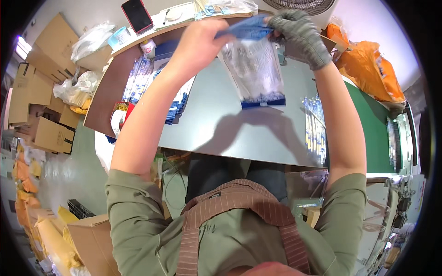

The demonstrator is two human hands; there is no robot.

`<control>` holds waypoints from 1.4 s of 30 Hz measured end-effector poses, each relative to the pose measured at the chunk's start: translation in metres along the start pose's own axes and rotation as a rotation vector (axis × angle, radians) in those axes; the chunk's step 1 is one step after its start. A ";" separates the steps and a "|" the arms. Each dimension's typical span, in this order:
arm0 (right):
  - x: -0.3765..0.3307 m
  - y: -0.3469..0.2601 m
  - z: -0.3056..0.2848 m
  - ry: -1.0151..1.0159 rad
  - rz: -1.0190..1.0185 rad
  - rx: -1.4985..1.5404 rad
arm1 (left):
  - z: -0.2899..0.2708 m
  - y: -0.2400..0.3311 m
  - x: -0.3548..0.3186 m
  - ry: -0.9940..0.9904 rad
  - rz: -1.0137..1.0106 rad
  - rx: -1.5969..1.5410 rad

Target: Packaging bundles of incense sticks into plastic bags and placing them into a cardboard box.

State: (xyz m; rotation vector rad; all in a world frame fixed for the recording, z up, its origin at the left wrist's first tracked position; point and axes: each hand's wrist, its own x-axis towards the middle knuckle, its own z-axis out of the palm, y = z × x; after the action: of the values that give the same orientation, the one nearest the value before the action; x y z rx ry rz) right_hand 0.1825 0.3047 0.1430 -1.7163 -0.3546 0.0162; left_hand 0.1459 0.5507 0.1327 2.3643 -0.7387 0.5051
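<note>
Over the far side of the grey tabletop, a clear plastic bag (258, 69) hangs between my hands, its lower end banded in dark blue. Its blue top part (248, 30) is blurred by motion. My bare left hand (202, 39) pinches the left end of that blue part. My right hand (297, 34), in a grey striped fingerless glove, is closed at the right end, with its fingertips partly hidden. What the bag holds is too blurred to make out. Blue printed packets (177, 108) lie left of the bag, partly behind my left forearm.
Slim clear packs lie at the left (138, 78) and right (314, 124) of the grey tabletop (193, 129). A phone (137, 16) rests on the raised back ledge. Orange bags (373, 69) sit right, beside a green surface (368, 129). Cardboard boxes (53, 133) stand left.
</note>
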 end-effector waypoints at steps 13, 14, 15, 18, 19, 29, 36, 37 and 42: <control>-0.181 0.205 -0.039 0.344 0.399 -1.622 | 0.081 -0.049 -0.137 -0.731 -0.048 0.031; -0.183 0.212 -0.041 0.446 0.482 -1.579 | 0.082 -0.043 -0.135 -0.738 -0.041 0.016; -0.185 0.218 -0.046 0.443 0.497 -1.589 | 0.082 -0.034 -0.131 -0.643 0.044 -0.117; -0.176 0.212 -0.045 0.600 0.580 -1.403 | 0.114 -0.003 -0.122 -0.509 -0.042 -0.567; -0.167 0.202 -0.036 0.517 0.670 -1.333 | 0.132 0.007 -0.120 -0.532 -0.165 -0.627; -0.188 0.270 -0.089 0.759 0.735 -0.981 | 0.262 0.032 -0.058 -0.079 -0.605 -0.934; -0.130 0.318 -0.010 0.547 0.310 0.173 | 0.296 0.052 -0.046 -0.075 -0.831 -1.454; -0.126 0.353 -0.024 0.427 0.270 1.063 | 0.290 0.065 -0.048 -0.093 -0.814 -1.456; -0.124 0.086 0.047 0.395 0.036 0.245 | 0.183 0.065 -0.046 0.242 0.144 -0.739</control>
State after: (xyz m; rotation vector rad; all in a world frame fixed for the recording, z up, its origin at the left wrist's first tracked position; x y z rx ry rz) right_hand 0.0740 0.3078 0.0279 -1.4419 -0.0254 -0.2410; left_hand 0.1016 0.4072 0.0011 1.5463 -0.8111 0.4638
